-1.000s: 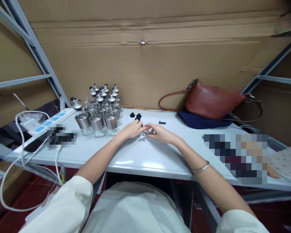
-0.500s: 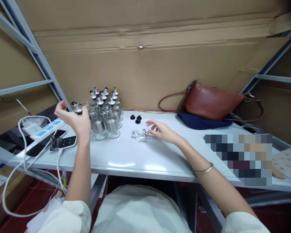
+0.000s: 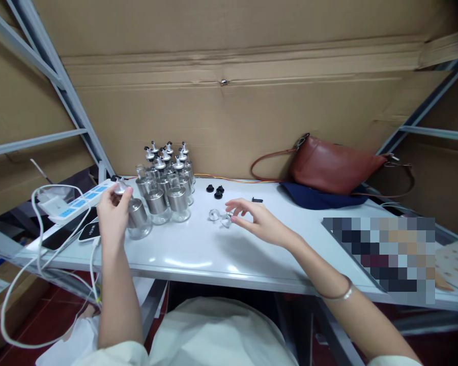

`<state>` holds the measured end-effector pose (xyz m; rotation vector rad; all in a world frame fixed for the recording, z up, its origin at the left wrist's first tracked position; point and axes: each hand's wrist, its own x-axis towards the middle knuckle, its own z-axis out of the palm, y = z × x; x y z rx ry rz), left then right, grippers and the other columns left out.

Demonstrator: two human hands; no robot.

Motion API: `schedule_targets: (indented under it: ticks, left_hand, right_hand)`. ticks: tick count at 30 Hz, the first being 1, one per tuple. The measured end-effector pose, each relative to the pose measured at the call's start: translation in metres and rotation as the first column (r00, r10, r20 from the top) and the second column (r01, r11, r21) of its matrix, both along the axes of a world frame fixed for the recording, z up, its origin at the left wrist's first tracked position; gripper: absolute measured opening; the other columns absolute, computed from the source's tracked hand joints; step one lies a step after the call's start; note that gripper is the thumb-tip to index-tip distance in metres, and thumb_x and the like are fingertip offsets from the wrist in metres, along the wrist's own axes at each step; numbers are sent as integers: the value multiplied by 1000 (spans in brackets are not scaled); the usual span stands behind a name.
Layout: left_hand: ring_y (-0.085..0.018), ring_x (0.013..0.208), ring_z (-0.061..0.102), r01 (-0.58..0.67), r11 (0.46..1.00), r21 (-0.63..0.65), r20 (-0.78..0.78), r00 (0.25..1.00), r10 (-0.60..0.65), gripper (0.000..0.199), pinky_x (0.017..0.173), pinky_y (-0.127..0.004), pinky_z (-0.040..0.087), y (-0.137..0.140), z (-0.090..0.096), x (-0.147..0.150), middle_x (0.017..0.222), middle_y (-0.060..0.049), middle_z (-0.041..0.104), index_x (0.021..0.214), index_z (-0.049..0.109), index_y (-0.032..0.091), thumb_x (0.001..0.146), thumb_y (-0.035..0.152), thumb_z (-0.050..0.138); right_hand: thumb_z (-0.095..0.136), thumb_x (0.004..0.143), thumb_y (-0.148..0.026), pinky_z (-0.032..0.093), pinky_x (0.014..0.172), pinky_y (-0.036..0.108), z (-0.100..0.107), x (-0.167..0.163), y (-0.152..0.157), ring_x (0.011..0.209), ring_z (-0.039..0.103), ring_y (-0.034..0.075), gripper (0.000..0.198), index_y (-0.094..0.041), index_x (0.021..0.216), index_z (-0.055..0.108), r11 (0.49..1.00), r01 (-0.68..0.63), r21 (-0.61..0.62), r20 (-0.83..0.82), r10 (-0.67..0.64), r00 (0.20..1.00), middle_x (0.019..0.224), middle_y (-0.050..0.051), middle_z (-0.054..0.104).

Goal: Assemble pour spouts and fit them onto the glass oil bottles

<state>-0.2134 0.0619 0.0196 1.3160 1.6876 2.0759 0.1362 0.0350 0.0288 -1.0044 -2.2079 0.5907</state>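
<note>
My left hand (image 3: pixel 112 211) has its thumb and fingers closed around a silver pourer top (image 3: pixel 120 187) with a black tip. Just right of that hand stands a glass bottle with a steel sleeve (image 3: pixel 138 219); its neck is hidden by my fingers. My right hand (image 3: pixel 257 219) hovers with fingers apart above the table, beside a few small shiny, clear-looking round pieces (image 3: pixel 214 215), partly covered by my fingertips. Several more steel-sleeved glass bottles (image 3: pixel 178 199) stand grouped behind, most topped with silver pourers (image 3: pixel 160 162). Small black stoppers (image 3: pixel 219 193) lie farther back.
A power strip (image 3: pixel 76 203), white cables (image 3: pixel 38 223) and phones crowd the left edge. A brown bag (image 3: pixel 328 160) sits on dark blue cloth (image 3: pixel 320 198) at the back right. A small black piece (image 3: pixel 257 200) lies behind my right hand. Cardboard (image 3: pixel 229 122) walls the back.
My left hand has moved down and its fingers have closed on the pourer top. The bottle beside it now shows. My right hand has shifted slightly lower in view.
</note>
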Motion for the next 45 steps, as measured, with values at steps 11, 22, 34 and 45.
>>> schedule_targets:
  ticks: [11, 22, 34, 45]
  left_hand:
    - [-19, 86, 61, 501, 863, -60, 140, 861, -490, 53, 83, -32, 47, -49, -2, 108, 92, -5, 63, 108, 53, 19, 74, 58, 60]
    - [-22, 107, 54, 859, 494, -130, 105, 508, -855, 41, 96, -34, 40, -91, -4, 190, 115, -8, 59, 120, 51, 23, 88, 48, 50]
    - [-26, 118, 48, 847, 517, -124, 31, 524, -851, 49, 105, -39, 33, -85, -15, 194, 127, -8, 54, 124, 51, 23, 87, 55, 45]
    - [-25, 97, 53, 823, 564, -70, -24, 564, -826, 53, 89, -36, 41, -84, -17, 200, 106, -7, 63, 116, 57, 26, 81, 64, 46]
  right_hand:
    - [46, 93, -30, 46, 95, 39, 16, -10, -59, 114, 54, 22, 24, -24, 114, 55, 973, 110, 203, -149, -80, 986, 121, 8, 59]
    - [41, 95, -37, 40, 103, 41, 6, -19, -67, 119, 51, 22, 35, -24, 127, 48, 977, 178, 117, -337, -129, 932, 129, 9, 54]
    - [47, 91, -46, 45, 98, 36, 3, -23, -59, 112, 56, 22, 32, -26, 110, 62, 990, -120, -78, -588, 52, 807, 118, 6, 61]
    - [41, 94, -36, 44, 97, 45, 3, -27, -64, 111, 55, 24, 22, -25, 100, 58, 986, 0, 169, -574, 99, 813, 111, 8, 60]
